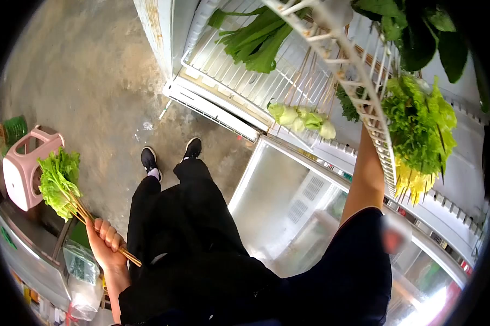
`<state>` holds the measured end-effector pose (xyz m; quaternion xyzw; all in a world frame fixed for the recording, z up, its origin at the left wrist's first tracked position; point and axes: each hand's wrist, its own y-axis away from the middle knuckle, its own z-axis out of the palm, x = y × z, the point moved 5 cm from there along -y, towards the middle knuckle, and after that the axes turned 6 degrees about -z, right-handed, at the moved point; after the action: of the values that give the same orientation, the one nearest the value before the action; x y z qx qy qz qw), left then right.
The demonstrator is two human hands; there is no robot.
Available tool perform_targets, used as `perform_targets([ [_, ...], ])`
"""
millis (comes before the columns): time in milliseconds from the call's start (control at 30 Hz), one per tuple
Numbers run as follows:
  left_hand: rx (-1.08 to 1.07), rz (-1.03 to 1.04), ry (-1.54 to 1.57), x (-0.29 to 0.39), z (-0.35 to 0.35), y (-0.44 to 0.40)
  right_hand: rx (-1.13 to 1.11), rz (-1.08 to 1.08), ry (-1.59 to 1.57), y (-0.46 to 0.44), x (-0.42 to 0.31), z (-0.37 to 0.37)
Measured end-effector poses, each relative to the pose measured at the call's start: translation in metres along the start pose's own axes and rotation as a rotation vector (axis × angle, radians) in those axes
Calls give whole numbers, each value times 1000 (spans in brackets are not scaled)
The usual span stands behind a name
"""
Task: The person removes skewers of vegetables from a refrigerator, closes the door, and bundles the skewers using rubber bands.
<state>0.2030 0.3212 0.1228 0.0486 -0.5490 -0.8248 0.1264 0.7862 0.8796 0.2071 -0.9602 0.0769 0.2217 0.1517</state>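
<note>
Fridge (217, 111) is filling 12 to 3 o'clock, glass panel (274, 187) sitting at 4–5. Upper wire shelf (382, 130) is running through 2–3. Right forearm (361, 171) is reaching in at 3, passing behind that shelf; right hand is hiding there, can't tell if it's gripping anything. Pink stool (22, 179) is standing at 9. Frilly lettuce (416, 127) is resting up top at 2–3, long green leaves (258, 43) are lying lower at 12, pale greens (302, 120) at 2. Lettuce bunch (59, 176) is hanging outside the fridge at 9, left hand (106, 239) at 8 wrapping tight around its sticks (132, 257). My read: job's running partway; other greens are already sitting inside, held bunch is waiting off-shelf; in or out isn't showing. Writing: green mark (8, 237) at 8–9 isn't reading legibly; no brand's showing.
</note>
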Motion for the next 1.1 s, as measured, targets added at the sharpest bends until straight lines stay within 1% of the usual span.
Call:
perform_targets([
  [67, -22, -21, -4, -7, 5, 1, 73, -12, -54, 9, 3, -12],
  [267, -48, -69, -40, -15, 25, 8, 349, -31, -190, 93, 11, -29],
  [400, -83, -64, -106, -18, 36, 15, 529, -55, -199, 150, 7, -20],
  [533, -128, -92, -174, -18, 45, 22, 641, -83, -170, 178, 5, -17],
  [667, -171, -55, -257, -19, 47, 24, 670, -132, -132, 186, 4, -28],
  [733, -180, -61, -270, -19, 48, 26, 670, -192, -115, 198, 0, -38],
  [800, -202, -62, -276, -21, 50, 27, 677, -285, -154, 225, -10, -58],
  [900, -237, -59, -294, -27, 54, 33, 710, -501, -305, 291, -57, -111],
  [933, -228, -31, -322, -30, 55, 36, 756, -659, -148, 309, -88, -131],
  [967, -221, -3, -347, -31, 58, 38, 734, -654, -50, 321, -85, -148],
  [1000, -245, 22, -382, -33, 63, 41, 778, -680, -368, 329, -62, -161],
  [1033, -237, 43, -383, -34, 64, 42, 758, -666, -344, 341, -78, -177],
  [1100, -247, 137, -500, -38, 71, 53, 583, -663, -489, 354, -85, -198],
])
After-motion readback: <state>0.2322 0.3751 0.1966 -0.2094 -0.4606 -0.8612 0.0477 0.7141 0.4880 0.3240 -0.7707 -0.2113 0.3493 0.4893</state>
